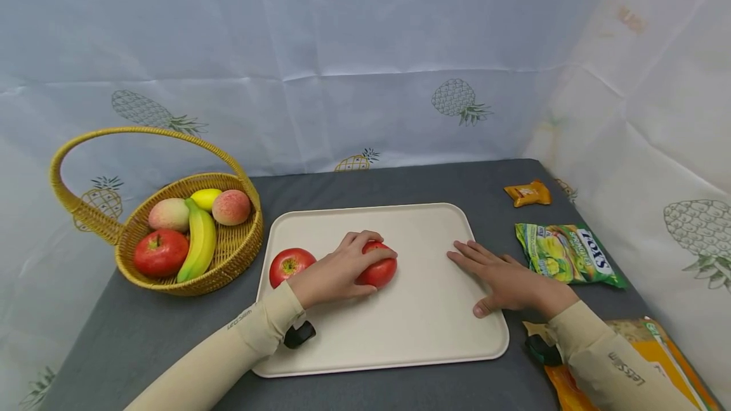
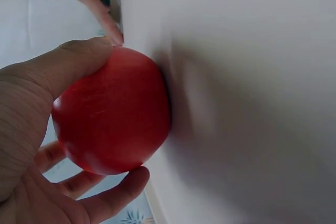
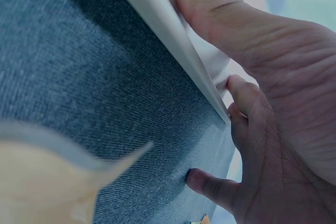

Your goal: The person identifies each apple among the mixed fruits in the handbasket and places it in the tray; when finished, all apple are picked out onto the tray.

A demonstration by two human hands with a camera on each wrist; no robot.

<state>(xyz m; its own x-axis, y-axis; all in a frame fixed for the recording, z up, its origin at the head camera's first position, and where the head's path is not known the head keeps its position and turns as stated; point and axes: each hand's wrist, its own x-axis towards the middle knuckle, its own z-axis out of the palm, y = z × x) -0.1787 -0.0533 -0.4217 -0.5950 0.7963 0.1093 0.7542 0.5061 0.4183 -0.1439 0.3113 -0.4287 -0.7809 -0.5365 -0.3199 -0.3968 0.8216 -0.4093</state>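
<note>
My left hand (image 1: 342, 269) holds a red apple (image 1: 381, 271) over the middle of the cream tray (image 1: 434, 335). In the left wrist view the thumb lies along one side of that apple (image 2: 115, 114) and the fingers curl round the other, with its lower side close against the tray. A second red apple (image 1: 290, 265) sits on the tray at the left, partly behind my left wrist. At the tray's right edge rests my right hand (image 1: 508, 278), fingers spread and holding nothing. Its thumb lies over the tray rim (image 3: 173, 40) in the right wrist view.
A yellow wicker basket (image 1: 251, 265) at the left holds a banana, a red apple, two peaches and a yellow fruit. Along the right side lie a small orange packet (image 1: 528, 193), a green FOX'S candy bag (image 1: 565, 252) and an orange-brown package (image 1: 634, 335), partly under my right forearm.
</note>
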